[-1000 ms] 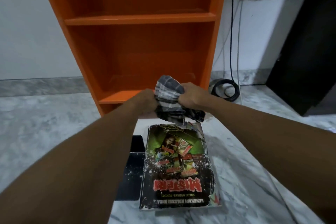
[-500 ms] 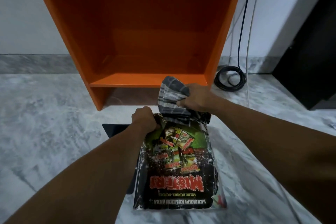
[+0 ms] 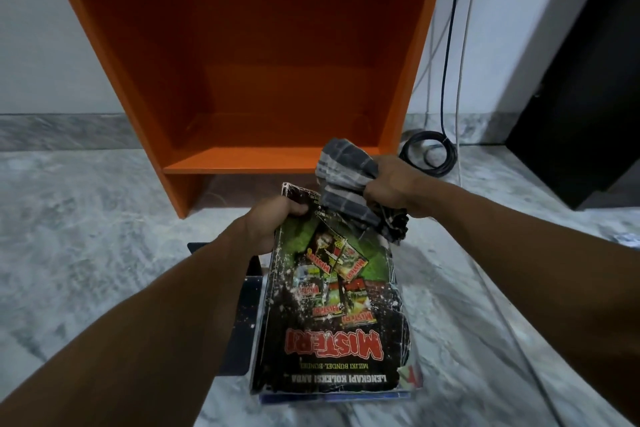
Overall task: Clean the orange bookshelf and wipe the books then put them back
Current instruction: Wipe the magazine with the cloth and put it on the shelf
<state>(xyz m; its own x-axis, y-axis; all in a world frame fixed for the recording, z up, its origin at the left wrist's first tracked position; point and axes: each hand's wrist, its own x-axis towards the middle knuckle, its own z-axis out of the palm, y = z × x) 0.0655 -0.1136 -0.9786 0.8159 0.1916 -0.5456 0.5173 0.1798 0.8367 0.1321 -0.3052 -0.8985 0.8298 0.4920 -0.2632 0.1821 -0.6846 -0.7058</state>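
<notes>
Now the cloth [image 3: 343, 177] is held bunched in the right hand [image 3: 391, 187] alone, and the top book [image 3: 332, 305], stacked on the floor [image 3: 104, 253], has been gripped at its far corner by the left hand [image 3: 273, 222], so wiping is judged next.

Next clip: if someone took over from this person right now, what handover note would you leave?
Left hand grips the far left corner of the Misteri book. Right hand holds the bunched checked cloth over the book's far edge.
The book lies on a dark book on the floor, before the orange bookshelf; white specks cover it.
Done: shelves in view hold no books; whether wiped, cannot tell.
Left: wipe this book and those under it, then shelve them.
</notes>
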